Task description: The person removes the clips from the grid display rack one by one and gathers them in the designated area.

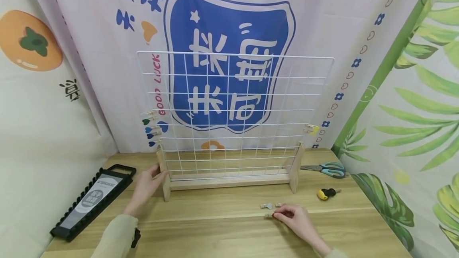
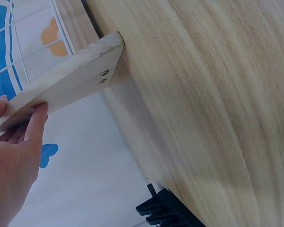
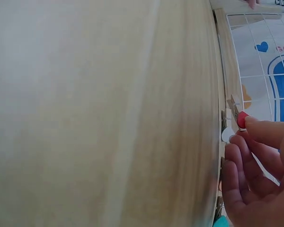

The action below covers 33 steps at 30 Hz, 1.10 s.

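The right hand (image 1: 295,221) pinches a red clip (image 3: 242,120) near five o'clock over the worktop (image 1: 208,230), with two loose clips (image 1: 267,206) just beyond, while the left hand (image 1: 148,184) grips the rack's wooden upright (image 1: 163,178) at eight. Farther back the clipping looks partly done: heart clips (image 1: 146,122) line the wire grid's (image 1: 233,54) nine-o'clock edge, a yellow clip (image 1: 314,130) sits at three, and the loose ones seem left. Only the right wrist view shows a teal clip (image 3: 221,222) near five o'clock.

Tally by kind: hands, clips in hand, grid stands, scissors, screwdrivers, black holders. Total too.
Left hand and right hand: 2
Pinched clip: 1
Grid stand: 1
Scissors: 1
Screwdriver: 1
Black holder: 1
Total: 7
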Each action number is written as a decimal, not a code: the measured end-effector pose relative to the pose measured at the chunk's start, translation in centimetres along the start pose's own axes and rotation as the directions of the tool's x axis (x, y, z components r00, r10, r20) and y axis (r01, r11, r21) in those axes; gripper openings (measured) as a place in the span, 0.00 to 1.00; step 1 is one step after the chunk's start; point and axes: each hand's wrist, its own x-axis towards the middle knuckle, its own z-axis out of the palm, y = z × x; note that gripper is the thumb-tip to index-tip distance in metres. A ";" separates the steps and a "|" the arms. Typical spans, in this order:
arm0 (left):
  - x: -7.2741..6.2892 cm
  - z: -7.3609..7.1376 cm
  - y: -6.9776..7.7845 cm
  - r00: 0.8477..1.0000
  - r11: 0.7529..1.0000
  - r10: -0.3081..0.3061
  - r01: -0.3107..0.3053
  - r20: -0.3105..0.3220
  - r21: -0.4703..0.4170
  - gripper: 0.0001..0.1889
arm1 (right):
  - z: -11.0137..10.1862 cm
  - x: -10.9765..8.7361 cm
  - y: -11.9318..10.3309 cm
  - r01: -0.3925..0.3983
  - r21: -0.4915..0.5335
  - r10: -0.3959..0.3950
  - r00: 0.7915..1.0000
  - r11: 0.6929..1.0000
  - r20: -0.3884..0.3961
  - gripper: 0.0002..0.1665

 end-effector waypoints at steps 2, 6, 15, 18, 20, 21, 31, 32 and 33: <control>0.0 0.0 0.0 1.000 1.000 0.001 -0.001 -0.001 0.000 0.23 | 0.2 0.1 0.1 0.001 -0.022 -0.001 1.000 1.000 0.011 0.05; 0.0 0.0 0.1 1.000 1.000 0.004 -0.004 -0.006 -0.002 0.23 | 0.3 0.3 0.3 0.028 -0.081 -0.026 0.999 0.996 0.034 0.04; 0.0 0.1 -0.1 1.000 1.000 0.021 -0.021 -0.009 0.001 0.24 | 0.3 0.6 0.5 0.067 -0.145 -0.060 0.997 0.987 0.047 0.04; 0.0 0.2 -0.1 1.000 1.000 0.019 -0.019 -0.014 0.001 0.24 | 0.4 0.6 0.6 0.071 -0.150 -0.064 0.997 0.986 0.049 0.04; 0.0 0.2 -0.1 1.000 1.000 0.015 -0.015 -0.017 0.001 0.24 | 0.4 0.6 0.6 0.068 -0.141 -0.061 0.997 0.988 0.054 0.04; 0.0 0.2 -0.1 1.000 1.000 0.016 -0.016 -0.019 0.003 0.24 | 0.4 0.6 0.6 0.065 -0.128 -0.058 0.997 0.990 0.058 0.05; 0.0 0.2 0.0 0.999 1.000 0.024 -0.024 -0.023 0.000 0.23 | -2.1 1.5 -0.7 -0.046 -0.052 0.045 0.999 0.998 -0.020 0.09; 0.0 0.2 0.0 0.999 1.000 0.024 -0.024 -0.022 0.001 0.23 | -2.8 1.7 -1.1 -0.065 -0.047 0.063 0.997 0.997 -0.038 0.09; 0.0 0.2 0.0 1.000 1.000 0.022 -0.022 -0.021 0.000 0.24 | -3.5 2.1 -1.4 -0.083 -0.048 0.080 0.995 0.995 -0.063 0.10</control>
